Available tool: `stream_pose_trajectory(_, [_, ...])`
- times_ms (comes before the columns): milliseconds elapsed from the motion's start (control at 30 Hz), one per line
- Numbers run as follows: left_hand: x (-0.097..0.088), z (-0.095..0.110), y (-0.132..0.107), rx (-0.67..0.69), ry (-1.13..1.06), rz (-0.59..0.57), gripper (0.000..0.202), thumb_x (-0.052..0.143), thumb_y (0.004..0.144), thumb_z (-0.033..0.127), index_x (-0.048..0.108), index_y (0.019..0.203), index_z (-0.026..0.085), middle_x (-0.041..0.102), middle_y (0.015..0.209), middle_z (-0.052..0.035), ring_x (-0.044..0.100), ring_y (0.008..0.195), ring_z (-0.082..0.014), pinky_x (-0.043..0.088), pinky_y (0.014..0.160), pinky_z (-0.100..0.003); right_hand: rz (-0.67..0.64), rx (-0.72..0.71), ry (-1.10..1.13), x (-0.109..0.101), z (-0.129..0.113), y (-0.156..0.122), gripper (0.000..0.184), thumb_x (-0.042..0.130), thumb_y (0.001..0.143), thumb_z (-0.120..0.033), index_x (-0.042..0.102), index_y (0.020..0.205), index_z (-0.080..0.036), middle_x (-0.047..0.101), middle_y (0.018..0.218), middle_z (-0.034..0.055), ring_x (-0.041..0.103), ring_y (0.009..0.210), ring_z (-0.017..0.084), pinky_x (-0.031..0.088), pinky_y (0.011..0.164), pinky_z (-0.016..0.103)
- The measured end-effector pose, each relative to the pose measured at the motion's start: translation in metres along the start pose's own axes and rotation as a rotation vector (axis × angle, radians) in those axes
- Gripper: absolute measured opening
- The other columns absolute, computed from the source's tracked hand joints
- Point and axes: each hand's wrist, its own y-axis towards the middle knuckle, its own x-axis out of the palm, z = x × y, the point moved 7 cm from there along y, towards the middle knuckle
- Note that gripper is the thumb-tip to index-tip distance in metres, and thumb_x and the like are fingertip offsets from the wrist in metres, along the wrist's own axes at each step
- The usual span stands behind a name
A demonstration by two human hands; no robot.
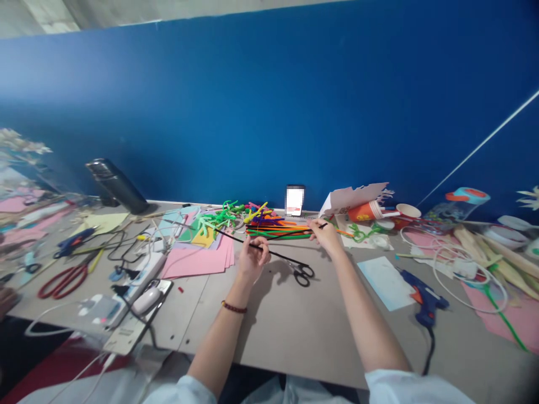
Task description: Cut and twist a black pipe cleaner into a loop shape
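Note:
My left hand (252, 255) and my right hand (323, 234) both pinch one black pipe cleaner (290, 233) above the grey table (295, 325). The left hand grips its near end, the right hand its far end. Just beyond the hands lies a pile of colourful pipe cleaners (269, 223). Black scissors (300, 270) lie on the table between my two hands, blades pointing up-left.
Pink paper sheets (197, 261) lie left of my left hand. Red scissors (63, 279), a power strip (141, 278) and cables sit at the left. A blue glue gun (423, 297), light blue paper (385, 282), orange paper cups (368, 211) and white tubing (446, 264) are at the right.

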Motion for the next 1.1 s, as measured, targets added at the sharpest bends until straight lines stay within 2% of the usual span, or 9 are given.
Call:
stream_pose_trajectory(167, [-0.011, -0.006, 0.001, -0.068, -0.038, 0.059, 0.044, 0.031, 0.088, 0.044, 0.058, 0.074, 0.013, 0.046, 0.044, 0.0002, 0.032, 0.030, -0.0076, 0.030, 0.039, -0.022, -0.074, -0.017, -0.341, -0.008, 0.006, -0.002, 0.033, 0.062, 0.067, -0.050, 0.061, 0.074, -0.018, 0.065, 0.059, 0.0003, 0.057, 0.041, 0.013, 0.040, 0.042, 0.022])
stream_pose_trajectory(300, [-0.014, -0.010, 0.003, -0.084, -0.057, 0.038, 0.046, 0.027, 0.089, 0.043, 0.058, 0.075, 0.012, 0.047, 0.046, -0.0004, 0.034, 0.031, -0.0080, 0.030, 0.039, -0.022, -0.227, 0.042, -0.592, -0.015, 0.016, -0.004, 0.041, 0.064, 0.064, -0.053, 0.064, 0.087, -0.020, 0.066, 0.063, 0.0014, 0.060, 0.048, 0.016, 0.042, 0.049, 0.026])
stream_pose_trajectory(467, [-0.017, -0.019, 0.002, -0.146, -0.081, 0.070, 0.043, 0.033, 0.087, 0.047, 0.057, 0.079, 0.013, 0.046, 0.048, 0.0011, 0.032, 0.031, -0.0065, 0.028, 0.039, -0.021, -0.072, 0.072, -0.922, -0.053, 0.008, -0.006, 0.054, 0.066, 0.062, -0.055, 0.062, 0.103, -0.021, 0.066, 0.098, 0.0107, 0.062, 0.085, 0.027, 0.044, 0.066, 0.033])
stream_pose_trajectory(567, [-0.015, -0.022, 0.001, -0.157, -0.114, 0.085, 0.043, 0.031, 0.088, 0.046, 0.057, 0.079, 0.012, 0.045, 0.048, 0.0007, 0.031, 0.032, -0.0067, 0.028, 0.039, -0.021, -0.131, 0.060, -0.948, -0.057, -0.001, -0.013, 0.060, 0.069, 0.061, -0.049, 0.057, 0.113, -0.021, 0.064, 0.103, 0.0107, 0.061, 0.086, 0.027, 0.044, 0.066, 0.033])
stream_pose_trajectory(667, [-0.013, -0.024, 0.000, -0.168, -0.160, 0.098, 0.045, 0.026, 0.090, 0.043, 0.057, 0.079, 0.012, 0.043, 0.047, 0.0009, 0.032, 0.032, -0.0078, 0.028, 0.040, -0.022, -0.241, -0.055, -0.853, -0.045, -0.017, -0.026, 0.058, 0.070, 0.062, -0.041, 0.055, 0.115, -0.024, 0.063, 0.104, 0.0076, 0.061, 0.079, 0.022, 0.043, 0.063, 0.029])
stream_pose_trajectory(800, [-0.016, -0.024, -0.001, -0.178, -0.258, 0.152, 0.045, 0.024, 0.091, 0.041, 0.058, 0.080, 0.013, 0.041, 0.049, 0.0023, 0.031, 0.034, -0.0072, 0.031, 0.043, -0.023, -0.403, -0.180, -0.623, -0.006, -0.026, -0.053, 0.055, 0.066, 0.067, -0.034, 0.051, 0.119, -0.027, 0.062, 0.104, 0.0042, 0.060, 0.070, 0.016, 0.044, 0.059, 0.026])
stream_pose_trajectory(867, [-0.020, -0.021, -0.001, -0.148, -0.310, 0.182, 0.043, 0.025, 0.091, 0.039, 0.058, 0.080, 0.013, 0.041, 0.050, 0.0028, 0.031, 0.035, -0.0067, 0.033, 0.045, -0.023, -0.440, -0.176, -0.606, 0.014, -0.019, -0.068, 0.051, 0.065, 0.068, -0.031, 0.052, 0.118, -0.025, 0.063, 0.102, 0.0048, 0.060, 0.073, 0.017, 0.045, 0.063, 0.026])
stream_pose_trajectory(967, [-0.025, -0.017, -0.001, -0.113, -0.342, 0.222, 0.040, 0.028, 0.090, 0.039, 0.057, 0.079, 0.014, 0.040, 0.051, 0.0030, 0.031, 0.036, -0.0066, 0.033, 0.046, -0.022, -0.423, -0.182, -0.713, 0.038, -0.002, -0.088, 0.039, 0.065, 0.069, -0.029, 0.059, 0.107, -0.021, 0.060, 0.112, 0.0086, 0.059, 0.094, 0.023, 0.043, 0.080, 0.031])
stream_pose_trajectory(1100, [-0.026, -0.017, -0.001, -0.110, -0.307, 0.224, 0.040, 0.031, 0.089, 0.040, 0.059, 0.080, 0.013, 0.043, 0.052, 0.0023, 0.030, 0.035, -0.0067, 0.032, 0.046, -0.023, -0.483, -0.242, -0.777, 0.051, 0.020, -0.103, 0.052, 0.069, 0.063, -0.024, 0.057, 0.113, -0.020, 0.054, 0.119, 0.0098, 0.049, 0.111, 0.025, 0.038, 0.092, 0.032])
